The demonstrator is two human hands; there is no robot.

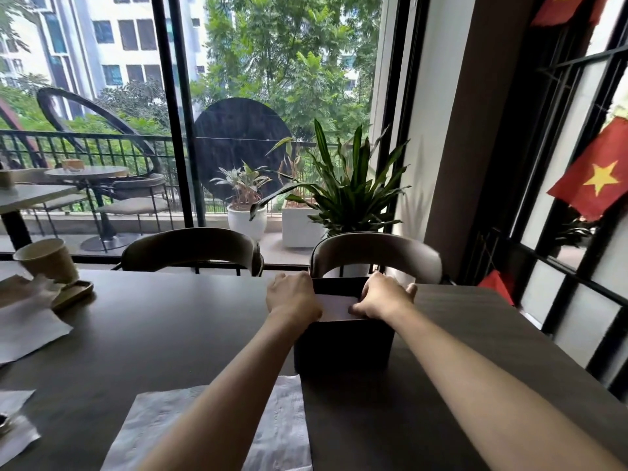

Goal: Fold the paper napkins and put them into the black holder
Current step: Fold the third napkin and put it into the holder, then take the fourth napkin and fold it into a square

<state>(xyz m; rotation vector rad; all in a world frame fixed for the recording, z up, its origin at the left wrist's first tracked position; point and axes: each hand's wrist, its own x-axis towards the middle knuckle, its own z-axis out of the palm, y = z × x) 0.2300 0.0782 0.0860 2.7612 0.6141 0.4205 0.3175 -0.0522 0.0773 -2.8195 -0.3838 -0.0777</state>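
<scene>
The black holder (343, 345) stands on the dark table (170, 328), right of centre. A folded white napkin (334, 307) sits in its top opening. My left hand (292, 295) grips the napkin's left end at the holder's rim. My right hand (384, 297) pinches the napkin's right end, fingers over the holder's right edge. An unfolded white napkin (170, 423) lies flat on the table in front of the holder, partly under my left forearm.
More loose napkins (27, 334) lie at the table's left edge, beside a paper cup (47, 261) and a small tray (73, 294). Two chairs (192, 249) face me across the table. Potted plants and a window stand behind.
</scene>
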